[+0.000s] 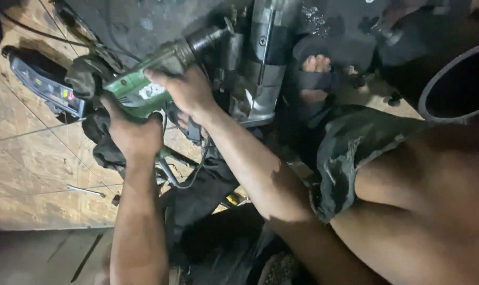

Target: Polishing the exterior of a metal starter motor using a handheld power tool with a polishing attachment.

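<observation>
Both hands clamp a green power drill held low over a tiled floor. Left hand wraps the rear handle from below, fingers closed around it; right hand grips the top of the green body just behind the dark chuck. Pointing up and to the right, the chuck sits against a grey metal machine casing, though the exact contact point is lost in shadow. A dark cloth hangs beneath the tool, and a black cable loops down near the forearms. On the tiles to the left lies a small wrench; further up sits a black device with coloured markings. At right, the person's bare knee and frayed dark shorts fill the foreground beside a curved black tyre rim.
</observation>
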